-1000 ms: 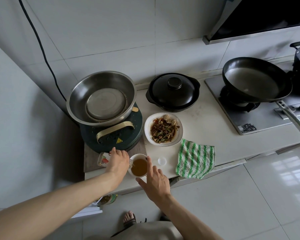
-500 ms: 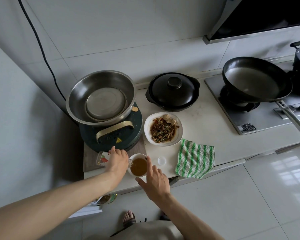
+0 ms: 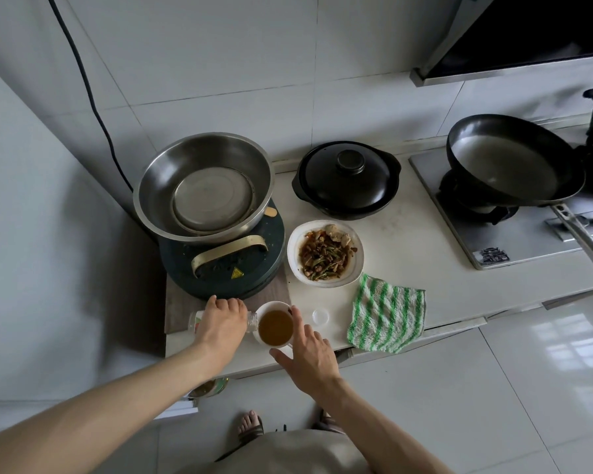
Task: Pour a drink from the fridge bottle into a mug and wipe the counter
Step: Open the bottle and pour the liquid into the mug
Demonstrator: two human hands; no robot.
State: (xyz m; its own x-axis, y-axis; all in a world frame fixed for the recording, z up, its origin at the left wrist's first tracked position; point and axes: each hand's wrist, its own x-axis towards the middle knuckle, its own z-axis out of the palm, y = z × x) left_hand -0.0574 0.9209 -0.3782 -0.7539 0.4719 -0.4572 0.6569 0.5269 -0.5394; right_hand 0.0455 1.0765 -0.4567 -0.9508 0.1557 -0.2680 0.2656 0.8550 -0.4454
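Observation:
A white mug stands near the counter's front edge, nearly full of amber drink. My left hand grips a clear plastic bottle tipped on its side, its neck resting at the mug's left rim. My right hand steadies the mug from the right and front, fingers spread around it. The bottle's small cap lies on the counter just right of the mug. A green-and-white striped cloth lies flat farther right, partly over the counter edge.
Behind the mug, a steel basin sits on a dark round electric cooker. A white plate of food and a black lidded clay pot stand mid-counter. A black wok rests on the gas hob at right.
The bottle stays tipped at the mug and the drink level stands a little higher. Both hands have barely shifted.

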